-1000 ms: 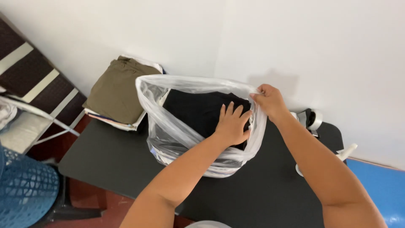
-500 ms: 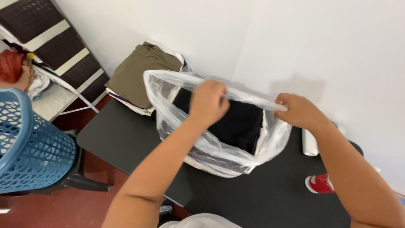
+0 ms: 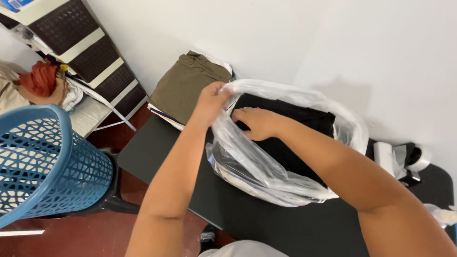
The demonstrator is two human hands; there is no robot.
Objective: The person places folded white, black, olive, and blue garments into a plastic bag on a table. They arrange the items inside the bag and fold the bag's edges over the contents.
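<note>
A clear plastic bag (image 3: 266, 171) lies on a black table (image 3: 266, 223), with folded black clothing (image 3: 295, 119) inside it. My left hand (image 3: 211, 99) pinches the bag's rim at its left end, fingers closed on the plastic. My right hand (image 3: 257, 122) reaches into the bag's mouth and rests on the black clothing near the left side; whether it grips the fabric or the plastic is hard to tell.
A stack of folded olive-brown garments (image 3: 188, 85) sits at the table's far left corner. A blue laundry basket (image 3: 43, 162) stands on the red floor at left. Tape rolls (image 3: 404, 157) lie at the table's right. A dark drawer unit (image 3: 81, 52) stands against the wall.
My left hand slid along the rim to the bag's left end. My right hand left the right rim and moved into the bag onto the black clothing. The view shifted left.
</note>
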